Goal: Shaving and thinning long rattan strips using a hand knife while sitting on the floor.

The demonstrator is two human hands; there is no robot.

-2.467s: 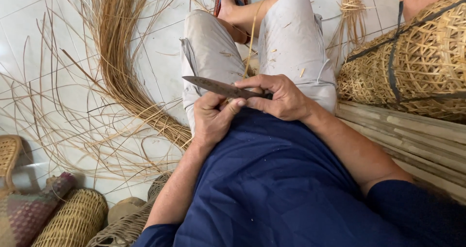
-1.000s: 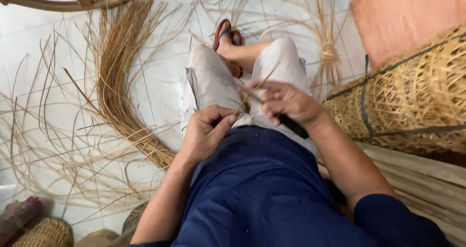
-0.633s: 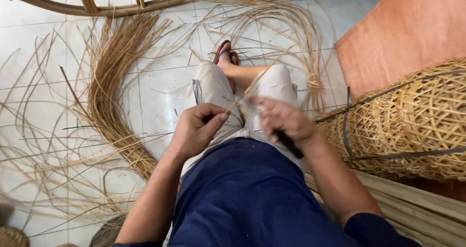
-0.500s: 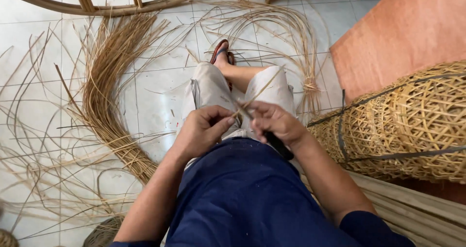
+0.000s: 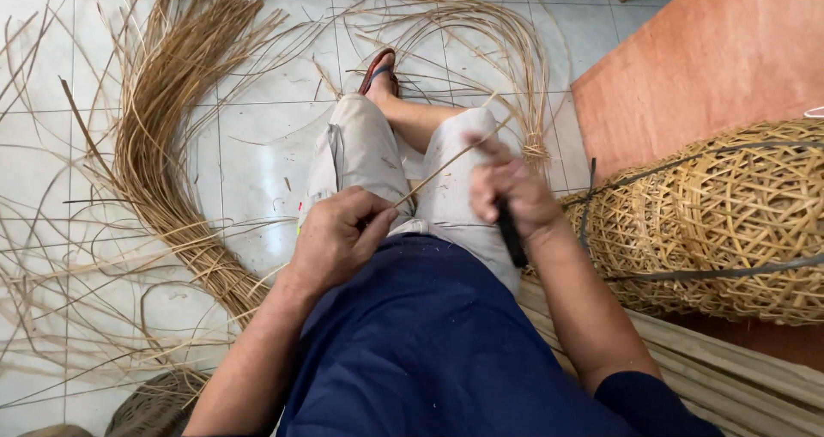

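— Head view, the only one: where does the strip lie from your hands?

— My left hand [image 5: 336, 235] is closed in a pinch on the near end of the thin pale rattan strip [image 5: 446, 164], low over my lap. From there the strip runs up and to the right, slanting away from me across my light grey trousers [image 5: 365, 149], and passes just beside the fingertips of my right hand [image 5: 512, 198].

— And the right hand, what does it have?

— It is wrapped tight round the black handle of the knife [image 5: 512, 239]; the handle's butt sticks out below my palm, toward my dark blue shirt [image 5: 421, 342]. The blade is hidden behind my fingers, so I cannot tell where its edge meets the strip.

— Which hand is nearer the strip's free end?

— The right one. The long axis goes from my left pinch, past the right hand, out toward the knee.

— Around you?

— A big curved bundle of tan rattan strands [image 5: 167, 136] lies on the white tiled floor [image 5: 257, 136] to my left, and an open-weave rattan basket [image 5: 730, 222] lies on its side to my right, near my right forearm.
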